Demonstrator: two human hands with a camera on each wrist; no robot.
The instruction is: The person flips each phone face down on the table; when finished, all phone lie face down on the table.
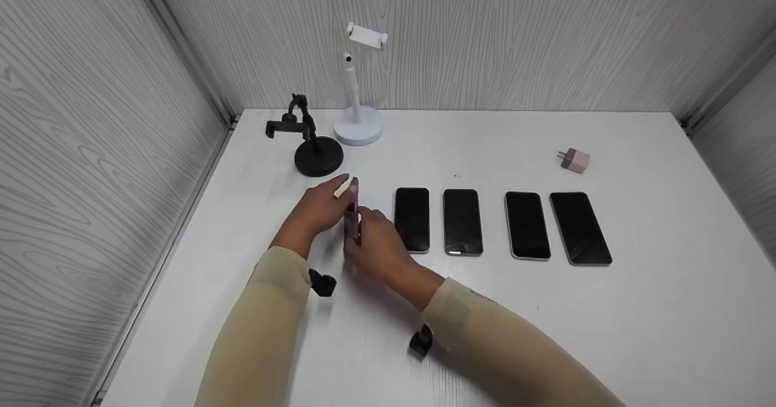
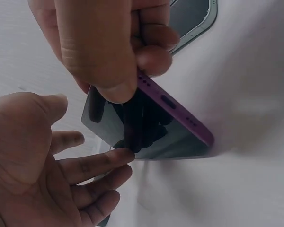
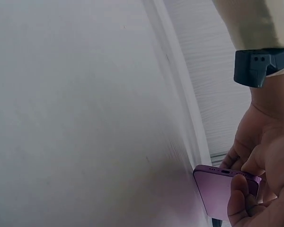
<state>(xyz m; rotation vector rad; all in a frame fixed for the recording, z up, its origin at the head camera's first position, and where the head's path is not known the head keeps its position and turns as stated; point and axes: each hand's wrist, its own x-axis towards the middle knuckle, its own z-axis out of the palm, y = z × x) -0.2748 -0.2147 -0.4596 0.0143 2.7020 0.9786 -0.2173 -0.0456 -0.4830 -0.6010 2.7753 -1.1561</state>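
Observation:
A purple phone (image 1: 356, 213) stands on edge between the two hands, its dark screen (image 2: 170, 139) toward the left hand and its purple back (image 3: 213, 191) toward the right. My right hand (image 1: 382, 243) pinches its near end, beside the charging port, between thumb and curled fingers. On the screen side, the left hand (image 1: 319, 208) has loosely extended fingers; in the left wrist view a fingertip touches or nearly touches the glass. Right of the hands lie several dark-screened phones: one (image 1: 412, 219) closest, then a second (image 1: 462, 222), a third (image 1: 527, 225) and another (image 1: 581, 228).
Behind the left hand stands a black phone stand (image 1: 319, 156), with a taller white phone stand (image 1: 358, 127) beside it. A pink and grey charger plug (image 1: 575, 160) lies at the right rear. Wood-patterned panels border the white table (image 1: 655, 322) at its left, back and right.

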